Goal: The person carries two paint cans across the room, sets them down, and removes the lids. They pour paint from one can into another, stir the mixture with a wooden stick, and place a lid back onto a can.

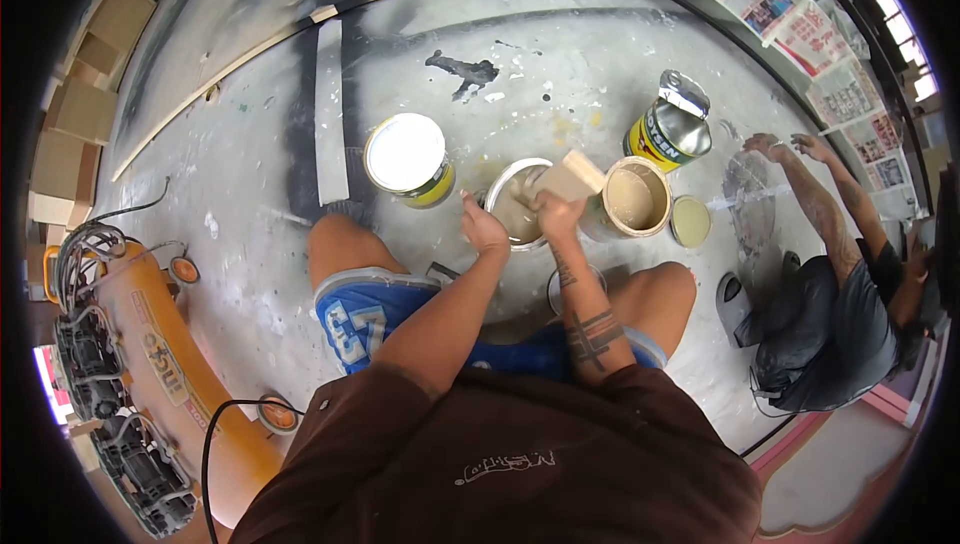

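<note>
My right hand (558,216) is closed round a flat tan block (571,178), perhaps a wooden stirrer or brush, over a white-rimmed bucket (514,228). Greyish paint shows inside that bucket. At the bucket's left side is my left hand (485,225), fingers curled near the rim; what they grip, if anything, is hidden. Touching distance to the right stands an open tub of beige paint (636,197), with a round lid (691,221) beside it. A can with a white top (405,152) stands at the left, and an opened metal can (668,134) stands behind the tub.
A person (840,294) crouches at the right with both arms stretched forward. An orange air compressor (170,344) with hoses lies along the left. Newspaper-covered panels (800,44) run along the upper right. A long wooden strip (230,69) crosses the upper-left floor.
</note>
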The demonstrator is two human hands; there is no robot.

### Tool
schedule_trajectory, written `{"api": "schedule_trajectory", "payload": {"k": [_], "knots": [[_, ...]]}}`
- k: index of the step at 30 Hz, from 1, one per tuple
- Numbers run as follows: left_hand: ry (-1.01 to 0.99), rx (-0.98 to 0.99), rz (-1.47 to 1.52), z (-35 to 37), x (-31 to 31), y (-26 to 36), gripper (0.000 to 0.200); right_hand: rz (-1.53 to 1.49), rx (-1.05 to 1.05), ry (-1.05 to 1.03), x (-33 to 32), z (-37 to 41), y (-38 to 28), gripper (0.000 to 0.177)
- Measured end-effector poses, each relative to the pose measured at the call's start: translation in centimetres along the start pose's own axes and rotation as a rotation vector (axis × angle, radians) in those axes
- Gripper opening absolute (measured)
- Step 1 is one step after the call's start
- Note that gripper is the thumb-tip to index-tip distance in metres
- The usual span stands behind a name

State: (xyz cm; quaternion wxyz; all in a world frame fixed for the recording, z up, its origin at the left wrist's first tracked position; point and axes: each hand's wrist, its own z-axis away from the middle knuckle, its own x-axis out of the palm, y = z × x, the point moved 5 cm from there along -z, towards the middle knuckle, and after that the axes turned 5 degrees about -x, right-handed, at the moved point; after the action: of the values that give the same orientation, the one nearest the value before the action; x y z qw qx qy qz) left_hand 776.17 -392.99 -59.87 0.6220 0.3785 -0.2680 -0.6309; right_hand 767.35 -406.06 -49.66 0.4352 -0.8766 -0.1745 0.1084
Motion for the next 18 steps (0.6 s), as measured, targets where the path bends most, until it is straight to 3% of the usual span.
{"api": "schedule_trajectory", "payload": {"k": [2,4,6,8,10,12,14,15,16,18], "knots": [[-0.043,0.084,0.11,-1.0,0.6,-0.8,0.075,-0.132,0.379,-0.119,1.3,-0.8,-2.9,0.019],[-0.105,0.022,0.057,-0.3,0.0,0.4,0.074,-0.108,0.269,-0.147,0.2,-2.9,-4.1,0.023],[-0.167,-0.048,-0.009,-0.1,-0.1,0.1,0.073,-0.556,0.188,-0.087,-0.7,-4.0,-3.2,0.031],[-0.015,0.055,-0.008,-0.2,0.0,0.1,0.071,-0.408,0.308,-0.006,-1.0,-1.5,-0.4,0.031],[-0.07,0.045,0.038,-2.0,0.8,-1.6,0.07,-0.093,0.179,-0.075,-0.1,1.5,2.2,0.028],[-0.079,0.062,0.061,-1.0,0.4,-0.6,0.07,-0.094,0.26,0.023,0.1,-1.2,-1.8,0.02],[-0.079,0.064,0.002,-0.6,0.2,0.4,0.071,-0.149,-0.091,-0.172,-0.6,-3.2,-3.9,0.019],[-0.09,0.061,-0.07,-0.2,-0.2,0.4,0.072,-0.255,-0.225,-0.161,-0.7,-4.1,-4.6,0.017],[-0.084,0.053,-0.075,-0.2,-0.2,0.0,0.072,-0.256,-0.215,-0.164,-0.7,-2.8,-3.8,0.017],[0.018,0.075,-0.079,-0.6,0.0,-0.4,0.071,-0.102,0.1,-0.036,-1.2,1.5,2.2,0.015]]}}
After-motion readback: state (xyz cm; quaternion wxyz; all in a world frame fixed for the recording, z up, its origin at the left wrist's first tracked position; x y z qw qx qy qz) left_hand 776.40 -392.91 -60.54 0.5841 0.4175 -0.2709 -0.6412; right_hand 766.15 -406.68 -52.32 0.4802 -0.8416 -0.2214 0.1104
